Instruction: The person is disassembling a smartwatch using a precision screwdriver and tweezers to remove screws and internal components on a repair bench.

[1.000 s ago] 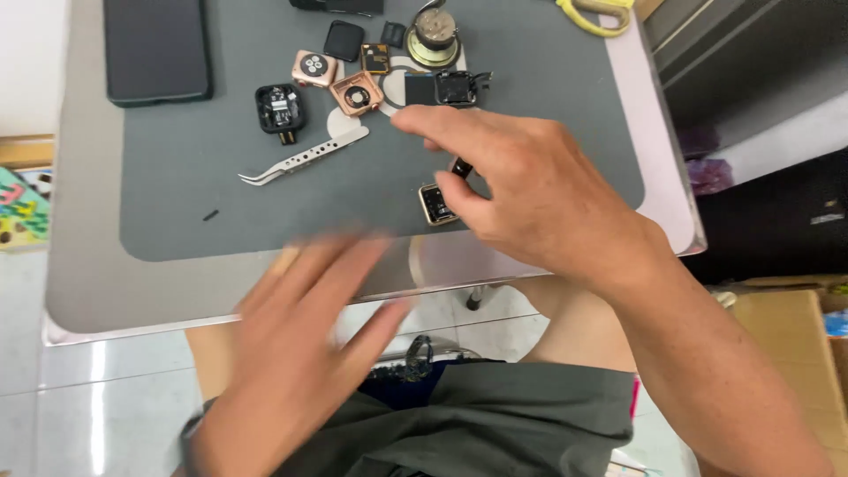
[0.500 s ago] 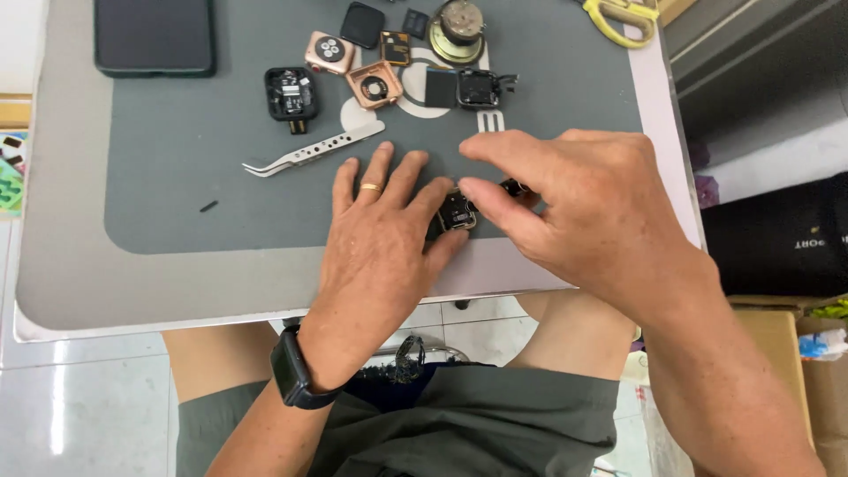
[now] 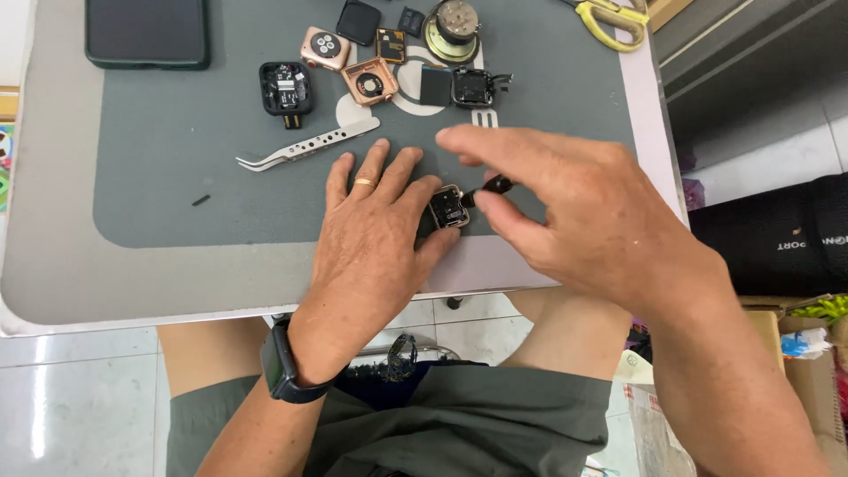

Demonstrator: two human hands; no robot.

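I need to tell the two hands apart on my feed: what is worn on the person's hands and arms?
Both arms are bare, with no sleeves or gloves. The left hand has a gold ring on one finger and a dark smartwatch with a black band at the wrist. The right hand wears nothing visible.

Both hands crowd the near edge of the tabletop: the left hand lies flat, the right hand arches just beside it at 3 o'clock. At 12 o'clock a cluster of watch cases bars the way, with tweezers at 11 o'clock lying across the approach. A phone fills the far corner at 10 o'clock, scissors at 1 o'clock. The grey mat at 9 o'clock lies open but for a small black bit.
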